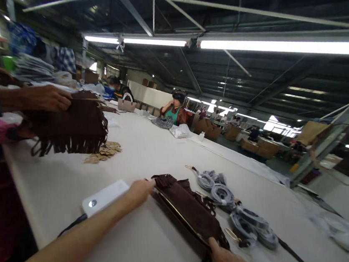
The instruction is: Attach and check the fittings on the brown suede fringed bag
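A dark brown fringed bag point(191, 207) with a gold zipper along its edge lies slantwise on the white table, held at both ends. My left hand point(141, 190) grips its upper left end, fingers closed. At the lower right end my right hand point(225, 256) pinches the bag near the zipper's end, thumb on top. A short dark strap loop hangs beside that hand. Just right of the bag lie several coiled straps point(222, 193) in grey wrapping, with gold clips. Behind my left forearm rests a white device point(105, 197) with a black cable.
At the left a co-worker's hand point(47, 98) holds another brown fringed bag point(69, 124) over the table point(151, 150). Brown paper pieces point(104, 150) lie under it. Across the table sit a person in a green apron point(174, 113) and a white plastic bundle point(181, 131). A slanted post point(330, 142) stands right.
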`<state>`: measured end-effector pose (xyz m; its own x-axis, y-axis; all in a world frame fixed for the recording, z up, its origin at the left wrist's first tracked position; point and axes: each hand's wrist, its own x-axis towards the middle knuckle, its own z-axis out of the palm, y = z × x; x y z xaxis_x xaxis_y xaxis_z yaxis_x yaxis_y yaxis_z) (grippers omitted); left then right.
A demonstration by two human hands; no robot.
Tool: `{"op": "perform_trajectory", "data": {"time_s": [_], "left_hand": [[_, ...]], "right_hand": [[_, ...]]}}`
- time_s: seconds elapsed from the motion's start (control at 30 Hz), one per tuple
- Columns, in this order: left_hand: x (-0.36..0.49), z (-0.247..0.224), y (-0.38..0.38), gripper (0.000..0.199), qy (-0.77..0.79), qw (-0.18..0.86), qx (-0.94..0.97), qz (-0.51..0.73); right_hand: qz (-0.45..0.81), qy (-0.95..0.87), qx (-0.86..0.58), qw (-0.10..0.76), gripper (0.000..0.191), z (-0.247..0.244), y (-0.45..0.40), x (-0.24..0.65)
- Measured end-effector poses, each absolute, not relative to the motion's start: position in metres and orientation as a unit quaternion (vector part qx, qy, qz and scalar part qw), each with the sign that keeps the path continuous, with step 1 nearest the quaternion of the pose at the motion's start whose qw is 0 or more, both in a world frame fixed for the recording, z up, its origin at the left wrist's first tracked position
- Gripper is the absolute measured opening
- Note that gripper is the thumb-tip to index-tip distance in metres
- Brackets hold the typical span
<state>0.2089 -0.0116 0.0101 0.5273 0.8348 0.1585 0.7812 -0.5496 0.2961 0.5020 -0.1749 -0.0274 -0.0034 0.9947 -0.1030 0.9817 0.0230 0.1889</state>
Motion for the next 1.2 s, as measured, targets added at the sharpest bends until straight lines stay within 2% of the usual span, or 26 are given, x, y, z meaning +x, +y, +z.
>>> {"op": "perform_trajectory", "data": {"time_s": [0.1,0.23,0.3,0.37,0.4,0.5,0.6,0.77,0.83,0.97,1.1,1.2], "left_hand": [[0.189,0.016,0.006,0.032,0.499,0.026,0.850,0.164],[0.218,0.003,-0.010,0.034,0.318,-0.041,0.925,0.205],[0.243,-0.009,-0.018,0.027,0.240,-0.016,0.955,0.177],[0.264,-0.016,-0.019,0.012,0.233,0.011,0.962,0.141],[0.272,-0.017,-0.017,0.011,0.244,0.018,0.961,0.131],[0.283,-0.013,-0.008,0.020,0.267,0.032,0.955,0.127],[0.286,-0.005,-0.004,0.023,0.268,0.048,0.956,0.112],[0.290,0.002,-0.005,0.025,0.291,0.061,0.950,0.095],[0.290,0.006,-0.006,0.025,0.294,0.065,0.949,0.091],[0.289,0.018,-0.020,0.020,0.315,0.036,0.940,0.126],[0.302,0.015,-0.055,0.018,0.147,-0.039,0.969,0.195],[0.322,-0.003,-0.073,0.016,0.082,-0.009,0.988,0.129]], "right_hand": [[-0.011,0.670,0.737,0.092,0.039,-0.022,-0.176,0.522],[-0.018,0.668,0.740,0.074,0.030,-0.018,-0.172,0.526],[-0.031,0.670,0.739,0.066,0.028,-0.017,-0.172,0.527],[-0.042,0.670,0.739,0.051,0.030,-0.016,-0.174,0.531],[-0.044,0.672,0.739,0.037,0.033,-0.015,-0.177,0.534],[-0.051,0.680,0.731,-0.015,0.044,-0.008,-0.191,0.538],[-0.116,0.723,0.680,-0.042,0.043,0.004,-0.207,0.523],[-0.172,0.681,0.711,-0.010,0.048,0.012,-0.199,0.482],[-0.184,0.661,0.726,-0.045,0.047,0.007,-0.186,0.478],[-0.224,0.630,0.722,-0.178,0.051,-0.011,-0.170,0.490],[-0.253,0.614,0.707,-0.241,0.055,-0.019,-0.173,0.503],[-0.256,0.616,0.703,-0.248,0.056,-0.013,-0.176,0.506]]}}
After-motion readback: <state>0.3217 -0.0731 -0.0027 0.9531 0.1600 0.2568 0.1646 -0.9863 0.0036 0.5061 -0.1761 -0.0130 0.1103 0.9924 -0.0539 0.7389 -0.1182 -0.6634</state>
